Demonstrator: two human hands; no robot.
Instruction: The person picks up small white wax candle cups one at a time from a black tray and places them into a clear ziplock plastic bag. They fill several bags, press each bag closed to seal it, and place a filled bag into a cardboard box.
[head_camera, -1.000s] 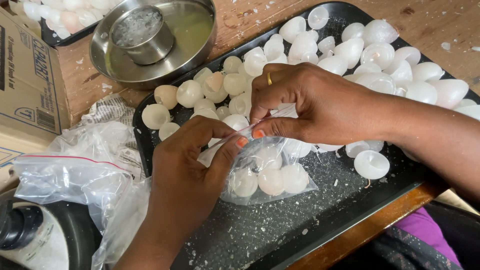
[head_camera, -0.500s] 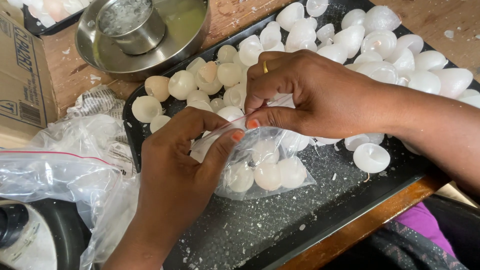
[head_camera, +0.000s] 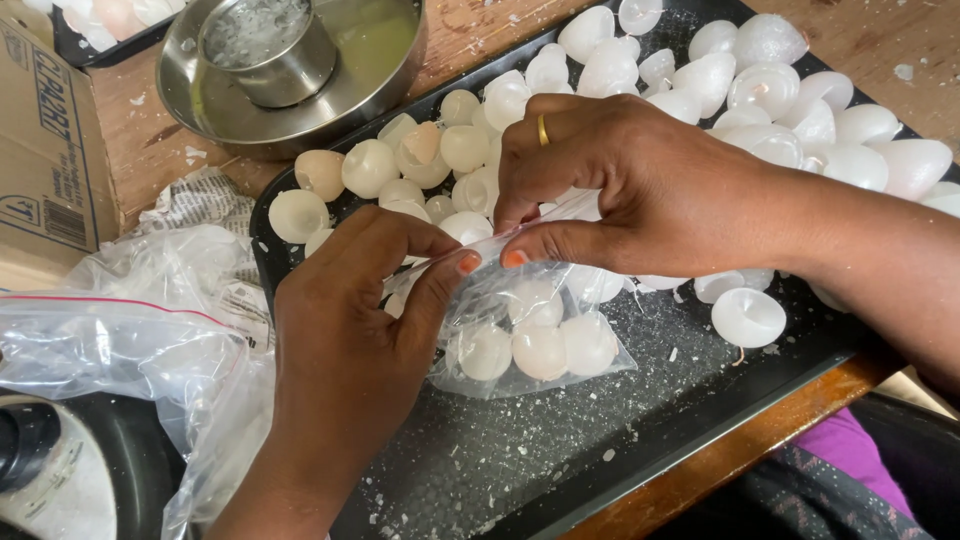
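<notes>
A black tray (head_camera: 700, 420) sits on a wooden table, strewn with white half-shells (head_camera: 800, 110). Over its middle, the left hand (head_camera: 350, 350) and right hand (head_camera: 640, 190) each pinch the top edge of a small clear bag (head_camera: 530, 335), fingers narrowed, apparently pressing it closed; several shells lie inside.

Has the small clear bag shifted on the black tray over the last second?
No. The small clear bag sits just as far left of the lone white shell on the black tray as before.
</notes>
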